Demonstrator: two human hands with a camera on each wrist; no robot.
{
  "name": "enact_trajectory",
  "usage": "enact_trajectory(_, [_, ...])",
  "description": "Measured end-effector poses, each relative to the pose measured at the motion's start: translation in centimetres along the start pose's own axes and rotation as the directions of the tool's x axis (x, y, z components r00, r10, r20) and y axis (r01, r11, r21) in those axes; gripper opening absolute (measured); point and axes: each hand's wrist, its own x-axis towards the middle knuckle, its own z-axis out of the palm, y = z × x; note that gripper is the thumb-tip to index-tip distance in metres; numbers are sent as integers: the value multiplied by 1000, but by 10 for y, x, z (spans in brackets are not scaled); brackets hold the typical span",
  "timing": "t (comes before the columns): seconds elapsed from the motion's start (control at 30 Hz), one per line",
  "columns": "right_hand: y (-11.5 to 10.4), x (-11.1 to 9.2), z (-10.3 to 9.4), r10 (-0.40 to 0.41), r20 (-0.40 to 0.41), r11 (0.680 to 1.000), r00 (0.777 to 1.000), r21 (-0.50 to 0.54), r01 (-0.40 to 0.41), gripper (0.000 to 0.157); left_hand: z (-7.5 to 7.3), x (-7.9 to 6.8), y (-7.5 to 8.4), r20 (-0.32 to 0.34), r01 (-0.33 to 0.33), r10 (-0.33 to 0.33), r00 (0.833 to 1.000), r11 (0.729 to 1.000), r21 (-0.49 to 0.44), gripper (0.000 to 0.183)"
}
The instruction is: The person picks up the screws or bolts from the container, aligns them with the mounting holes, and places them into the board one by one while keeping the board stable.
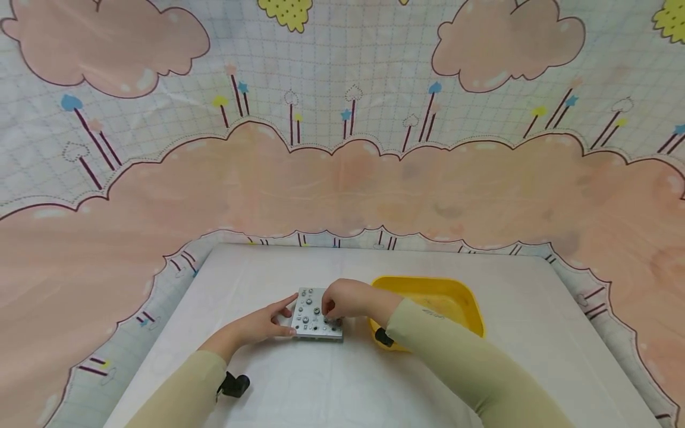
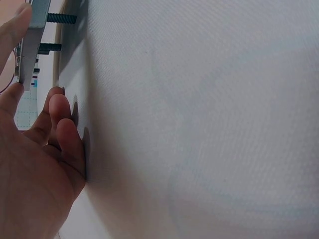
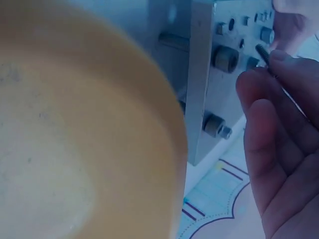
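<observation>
A silver metal plate [image 1: 321, 338] with several bolts and holes on its top stands near the table's middle. Threaded bolt ends [image 2: 62, 18] stick out below it in the left wrist view. My left hand [image 1: 255, 327] holds the plate at its left side, thumb and index finger at the two corners; the other fingers [image 2: 71, 142] rest curled by the cloth. Over the plate's right half, my right hand [image 1: 348, 298] pinches a small threaded screw [image 3: 262, 52] close to the plate's face. Bolts with thick collars [image 3: 226, 59] stand beside those fingertips.
A yellow tray [image 1: 475, 300] lies just right of the plate, partly under the right forearm; its rim fills much of the right wrist view. White cloth [image 1: 257, 273] covers the table. A patterned curtain [image 1: 342, 190] hangs behind. Black wrist-camera pieces [image 1: 234, 385] sit at both wrists.
</observation>
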Motion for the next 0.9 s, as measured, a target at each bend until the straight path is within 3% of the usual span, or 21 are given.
enact_trajectory(0.57, [-9,4,5,-31,16,988,999,-154,33,7,-1,-4,6,3,-15,15,1000,1000,-3,97])
enact_trajectory(0.9, [-11,7,7,-33,48,987,998,-153,40,6,0,-4,4,-3,-17,17,1000,1000,-8,96])
